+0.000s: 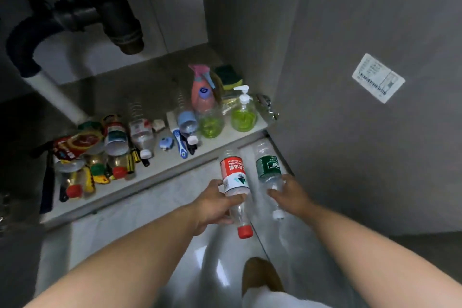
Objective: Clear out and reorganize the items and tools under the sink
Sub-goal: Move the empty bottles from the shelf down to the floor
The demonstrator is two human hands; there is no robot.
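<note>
Left hand [215,205] grips red-label water bottle [234,177], right hand [291,195] grips green-label water bottle [268,169]; I judge clearing early: cabinet floor [162,167] crowded.

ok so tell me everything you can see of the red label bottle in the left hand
A clear plastic bottle with a red-and-white label, seemingly empty, red screw cap on. It is tilted, cap toward the camera, base pointing away. The left hand holds it in mid-air, fingers curled round the body below the label.
</note>
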